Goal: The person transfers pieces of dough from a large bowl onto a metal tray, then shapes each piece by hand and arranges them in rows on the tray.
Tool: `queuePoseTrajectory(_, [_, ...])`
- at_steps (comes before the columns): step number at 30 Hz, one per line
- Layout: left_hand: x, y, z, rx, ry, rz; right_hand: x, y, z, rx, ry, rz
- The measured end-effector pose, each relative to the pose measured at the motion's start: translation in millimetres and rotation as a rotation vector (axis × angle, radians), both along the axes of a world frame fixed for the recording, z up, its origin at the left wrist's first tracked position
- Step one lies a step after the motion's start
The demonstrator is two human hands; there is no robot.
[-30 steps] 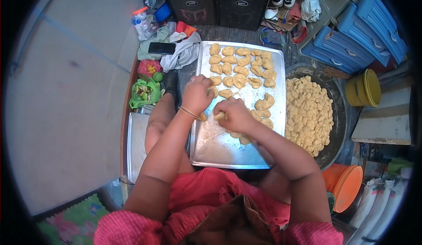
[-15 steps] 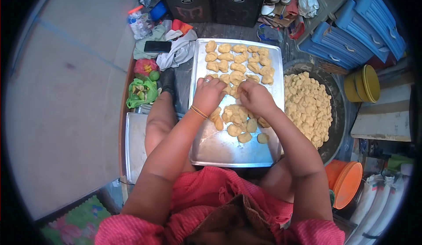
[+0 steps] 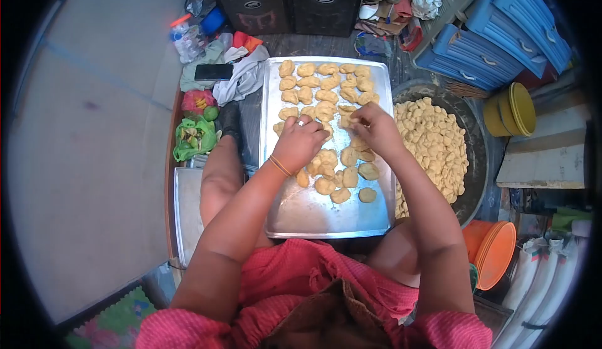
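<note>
A person seated over a metal tray [image 3: 313,214] at the centre of the frame works both hands among small dough pieces [image 3: 326,92]. These lie in neat rows across the tray's upper end and in a loose cluster [image 3: 342,177] just below the hands. The left hand [image 3: 300,141], with a ring and a thin bangle, is curled knuckles-up over the pieces at mid-tray. The right hand [image 3: 374,128], just to its right, has bent fingers with their tips touching a piece at the edge of the lowest row. Both palms face down, so it cannot be told whether either hand has closed on a piece or only rests on it. A dark round pan [image 3: 476,161] touching the tray's right side is heaped with many more of the same pieces. A second tray [image 3: 187,211] lies at lower left beside the person's knee, and a phone [image 3: 213,71] sits on cloths at upper left. Orange bowls [image 3: 495,258] stand at lower right. The pieces look light, soft and easily dented. Their folded shapes would likely flatten or stick together under a firm squeeze, and they may cling slightly to the metal. Each piece is probably best lifted with a light fingertip pinch at its two sides, near the base.
</note>
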State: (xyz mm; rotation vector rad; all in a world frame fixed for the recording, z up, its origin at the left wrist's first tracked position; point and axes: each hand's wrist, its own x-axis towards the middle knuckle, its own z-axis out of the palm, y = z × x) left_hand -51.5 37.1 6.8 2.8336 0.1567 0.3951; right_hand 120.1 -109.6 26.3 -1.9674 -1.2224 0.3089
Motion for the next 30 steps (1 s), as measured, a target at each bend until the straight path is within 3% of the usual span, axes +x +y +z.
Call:
queuePoseTrajectory(5, [1.5,0.5,-3.1,0.017,-0.035,-0.006,5.2,-3.8,-4.5,-0.149,-0.303,0.245])
queuePoseTrajectory(7, [1.9,0.1,-5.0,0.007,-0.062,-0.005,5.0,-4.3,4.1,-0.303,0.029,0.126])
queuePoseTrajectory(11, [2.1,-0.4,-7.7,0.005,-0.120,0.011,6.8,-4.6,2.7,-0.226,-0.030,0.163])
queuePoseTrajectory(13, [2.4,0.0,-8.6,0.018,-0.109,0.001,0.7,0.3,-6.8,-0.196,-0.247,0.194])
queuePoseTrajectory(17, [7.3,-2.4,-14.2,0.047,-0.152,0.030,5.5,5.0,-5.5,-0.298,-0.242,0.208])
queuePoseTrajectory(20, [10.2,-2.3,-15.5,0.040,-0.156,0.054,22.7,-7.3,-3.5,-0.236,-0.062,0.164])
queuePoseTrajectory(25, [12.4,-3.2,-16.9,0.032,-0.148,0.068,38.9,-32.2,7.3,-0.443,0.130,0.311])
queuePoseTrajectory(28, [13.3,-5.6,-11.5,0.064,-0.146,0.081,45.6,-35.5,-1.0,-0.326,0.004,0.288])
queuePoseTrajectory(30, [12.2,-8.3,-6.7,0.000,-0.200,0.066,43.4,-33.5,17.9,-0.433,0.081,0.170])
